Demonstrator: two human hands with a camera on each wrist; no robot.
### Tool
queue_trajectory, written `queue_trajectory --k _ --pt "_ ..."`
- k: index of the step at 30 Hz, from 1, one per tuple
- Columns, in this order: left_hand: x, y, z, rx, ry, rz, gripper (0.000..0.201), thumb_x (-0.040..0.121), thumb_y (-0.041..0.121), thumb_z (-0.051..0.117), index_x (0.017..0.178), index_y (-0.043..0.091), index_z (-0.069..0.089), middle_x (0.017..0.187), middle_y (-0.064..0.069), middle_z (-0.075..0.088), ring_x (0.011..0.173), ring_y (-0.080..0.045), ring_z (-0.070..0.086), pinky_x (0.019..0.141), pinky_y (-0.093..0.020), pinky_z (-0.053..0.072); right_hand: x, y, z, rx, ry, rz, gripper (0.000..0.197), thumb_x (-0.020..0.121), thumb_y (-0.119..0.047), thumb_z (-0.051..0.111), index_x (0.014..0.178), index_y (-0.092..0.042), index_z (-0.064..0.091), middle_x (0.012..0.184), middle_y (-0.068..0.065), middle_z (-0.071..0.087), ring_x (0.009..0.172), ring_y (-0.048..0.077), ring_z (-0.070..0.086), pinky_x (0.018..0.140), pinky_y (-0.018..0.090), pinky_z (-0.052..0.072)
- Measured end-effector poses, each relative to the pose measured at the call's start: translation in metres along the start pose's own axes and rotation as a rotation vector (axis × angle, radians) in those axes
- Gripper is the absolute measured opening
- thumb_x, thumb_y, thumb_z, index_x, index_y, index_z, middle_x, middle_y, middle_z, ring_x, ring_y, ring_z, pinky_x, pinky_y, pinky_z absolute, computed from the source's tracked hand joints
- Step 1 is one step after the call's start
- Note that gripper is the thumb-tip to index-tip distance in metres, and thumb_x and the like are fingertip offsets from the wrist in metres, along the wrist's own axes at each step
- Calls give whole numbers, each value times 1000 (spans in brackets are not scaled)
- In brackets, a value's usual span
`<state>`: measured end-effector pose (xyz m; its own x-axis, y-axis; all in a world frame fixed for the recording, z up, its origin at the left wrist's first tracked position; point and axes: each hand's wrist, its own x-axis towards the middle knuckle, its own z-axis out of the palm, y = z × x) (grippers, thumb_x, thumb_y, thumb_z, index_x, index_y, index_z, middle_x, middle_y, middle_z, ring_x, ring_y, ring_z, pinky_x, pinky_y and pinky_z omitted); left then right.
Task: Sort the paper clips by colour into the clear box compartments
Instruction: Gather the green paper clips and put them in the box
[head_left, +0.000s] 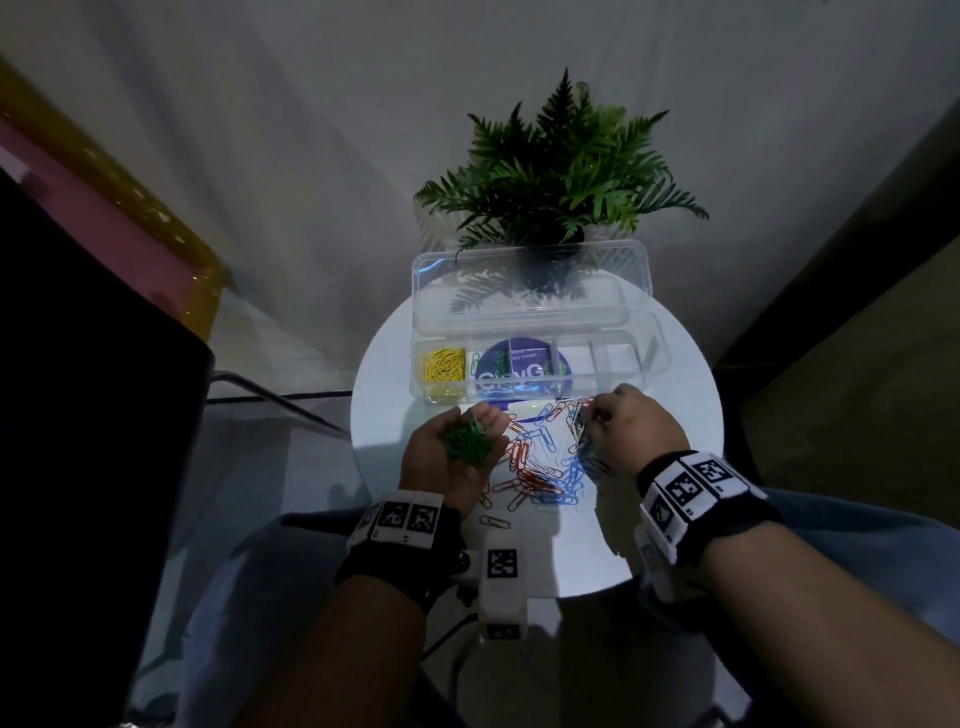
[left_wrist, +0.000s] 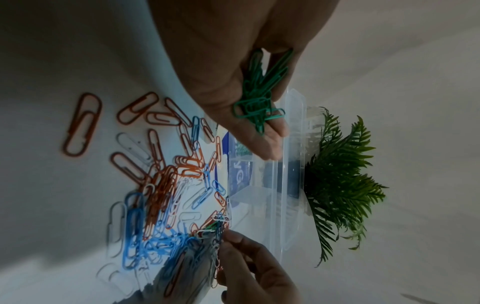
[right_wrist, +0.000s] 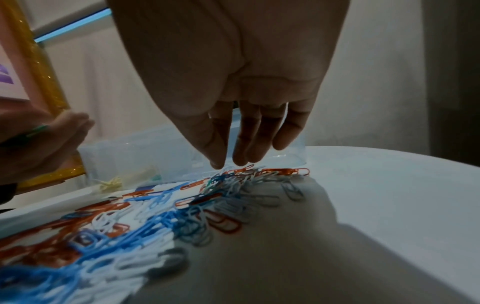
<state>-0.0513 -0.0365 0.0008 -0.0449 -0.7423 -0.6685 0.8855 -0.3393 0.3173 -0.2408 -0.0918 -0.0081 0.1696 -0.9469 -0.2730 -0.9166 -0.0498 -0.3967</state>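
Note:
My left hand (head_left: 480, 423) is palm up at the table's left, cupped round a bunch of green paper clips (head_left: 465, 447) (left_wrist: 255, 96). A mixed pile of red, blue and white clips (head_left: 540, 467) (right_wrist: 145, 222) lies in front of the clear box (head_left: 647, 358). The box's far-left compartment holds yellow clips (head_left: 444, 370); a few green clips (head_left: 503, 362) lie in the one beside it. My right hand (head_left: 587, 418) (right_wrist: 228, 163) points fingers-down into the pile's right end, thumb and forefinger pinching a small tangle of clips (left_wrist: 218, 228) that includes a green one.
The box's lid (head_left: 530, 280) stands open at the back, with a potted fern (head_left: 561, 171) behind it. The round white table (head_left: 660, 499) is small; a blue sticker (head_left: 519, 376) shows under the box. A dark object (head_left: 78, 415) stands at the left.

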Motion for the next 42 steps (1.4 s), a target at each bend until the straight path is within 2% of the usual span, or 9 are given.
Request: queue_trajectory --k 11,17,20,26,29,33,36,39,42 --pt "2 0 0 21 -8 -2 35 97 22 33 84 3 59 74 -9 68 62 -18 70 56 -26 56 2 5 4 178 -17 -12 15 86 -14 58 91 -17 72 103 9 56 97 26 60 84 29 45" --pt "2 1 -1 24 -11 -15 34 96 22 34 86 3 61 74 -9 69 64 -18 70 55 -27 57 3 7 4 104 -75 -5 16 87 -16 56 84 -25 69 107 10 57 100 29 59 85 35 49" --pt "1 0 0 25 -1 -9 34 96 22 35 87 3 61 75 -9 69 65 -19 70 56 -27 57 3 3 5 81 -68 -28 14 85 -20 60 94 -16 71 106 9 55 100 26 58 85 34 48" --pt "1 0 1 27 10 -3 33 96 21 35 86 3 61 77 -9 67 64 -18 70 56 -26 56 -1 -7 10 -78 -113 -37 31 76 -44 69 95 -19 68 105 1 51 99 21 56 87 34 48" --pt "1 0 0 20 5 -8 34 96 22 34 86 3 60 78 -9 67 64 -18 70 56 -26 56 2 -11 10 -89 -86 -26 23 77 -34 68 94 -18 70 108 4 53 99 25 58 87 35 49" --pt "1 3 0 5 -50 -18 29 96 22 31 83 8 53 86 -6 55 75 -17 61 56 -21 54 6 -10 8 42 -97 45 5 72 -17 68 76 -16 70 96 6 58 90 26 61 76 28 47" --pt "0 5 0 -19 -89 -13 27 96 22 29 81 10 48 84 -6 48 78 -16 50 54 -20 53 7 -3 6 181 -78 74 12 77 -16 66 65 -13 66 71 4 61 76 22 62 62 20 39" --pt "-1 8 0 -36 -77 25 29 97 20 30 80 6 49 82 -8 48 77 -17 49 56 -21 52 4 -1 -2 373 -17 72 11 81 -15 69 77 -5 71 71 4 62 67 14 55 51 8 37" --pt "-2 9 2 -39 -40 47 30 96 19 30 80 4 51 81 -9 48 76 -18 49 64 -23 43 -1 -12 -14 489 28 -14 8 83 -16 67 83 -9 72 80 2 65 66 7 53 57 0 37"
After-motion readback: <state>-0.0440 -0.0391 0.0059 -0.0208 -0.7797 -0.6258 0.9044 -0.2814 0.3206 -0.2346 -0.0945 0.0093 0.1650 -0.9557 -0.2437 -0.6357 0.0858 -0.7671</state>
